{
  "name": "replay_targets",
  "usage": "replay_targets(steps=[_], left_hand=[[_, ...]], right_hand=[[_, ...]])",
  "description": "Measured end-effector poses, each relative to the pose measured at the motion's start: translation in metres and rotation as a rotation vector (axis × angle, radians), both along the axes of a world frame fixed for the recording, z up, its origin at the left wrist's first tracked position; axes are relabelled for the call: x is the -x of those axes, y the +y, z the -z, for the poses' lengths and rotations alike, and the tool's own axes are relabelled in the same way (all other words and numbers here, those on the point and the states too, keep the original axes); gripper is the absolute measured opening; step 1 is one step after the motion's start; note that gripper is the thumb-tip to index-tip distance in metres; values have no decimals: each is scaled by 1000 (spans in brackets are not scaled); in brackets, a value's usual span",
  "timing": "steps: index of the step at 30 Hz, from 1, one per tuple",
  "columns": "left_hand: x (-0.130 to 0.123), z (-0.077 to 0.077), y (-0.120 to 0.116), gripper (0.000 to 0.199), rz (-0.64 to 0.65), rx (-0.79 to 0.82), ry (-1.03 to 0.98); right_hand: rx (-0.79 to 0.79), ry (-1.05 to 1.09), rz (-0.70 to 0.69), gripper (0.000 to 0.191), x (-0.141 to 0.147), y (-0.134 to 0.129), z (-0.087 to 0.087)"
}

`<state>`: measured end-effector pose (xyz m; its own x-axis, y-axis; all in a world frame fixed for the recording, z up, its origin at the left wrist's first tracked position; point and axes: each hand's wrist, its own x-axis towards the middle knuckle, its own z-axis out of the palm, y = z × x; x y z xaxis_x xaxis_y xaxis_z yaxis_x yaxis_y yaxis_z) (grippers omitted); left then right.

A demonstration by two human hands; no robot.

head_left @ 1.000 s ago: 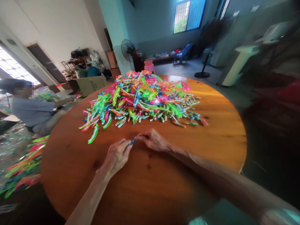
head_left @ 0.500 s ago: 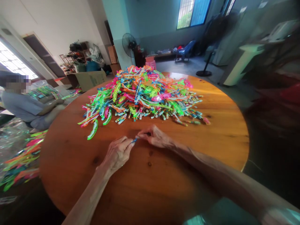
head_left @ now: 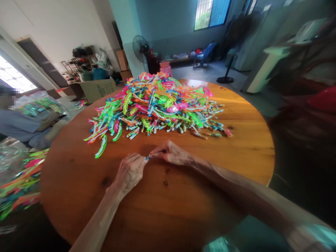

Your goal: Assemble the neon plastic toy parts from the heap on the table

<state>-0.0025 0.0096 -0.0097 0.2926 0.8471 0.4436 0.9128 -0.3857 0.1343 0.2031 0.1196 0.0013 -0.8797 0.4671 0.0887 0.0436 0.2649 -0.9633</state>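
Over the near half of the round wooden table (head_left: 183, 196), my left hand (head_left: 132, 170) pinches a small blue piece (head_left: 147, 158) between thumb and fingers. My right hand (head_left: 168, 153) is closed at the other end of that piece, its fingertips pressed together; the piece is too small to make out fully. Beyond both hands lies a large heap of neon plastic pieces (head_left: 157, 101) in green, pink, orange and blue. Short patterned tubes (head_left: 215, 134) lie along its near and right edges. A green and white curved piece (head_left: 101, 147) sits at the heap's left front.
A person (head_left: 18, 120) sits at the left, near more neon pieces (head_left: 23, 178) and clear plastic bags (head_left: 12, 157). A cardboard box (head_left: 98, 89) stands behind the table. Farther back are a fan (head_left: 140, 47), a blue chair (head_left: 205, 54) and a pink stool (head_left: 165, 67).
The view has shifted slightly, so the heap and table sit a little further left. My hands stay together at the small blue piece, of which less shows now.
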Motion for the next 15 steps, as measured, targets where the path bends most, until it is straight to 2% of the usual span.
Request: replay_targets(steps=[5, 8, 10, 12, 15], left_hand=[[-3, -3, 1, 27, 99, -74, -2], [-4, -1, 3, 28, 99, -109, 25], [3, -1, 3, 26, 50, -139, 37], [16, -3, -4, 24, -11, -167, 13], [35, -10, -27, 25, -165, -185, -102]], right_hand=[[38, -30, -56, 31, -1, 3, -9], [-94, -123, -52, 24, -1, 9, -21], [-267, -163, 74, 21, -11, 6, -37], [-390, -112, 220, 27, -33, -8, -52], [-371, 76, 317, 40, -84, -41, -62]])
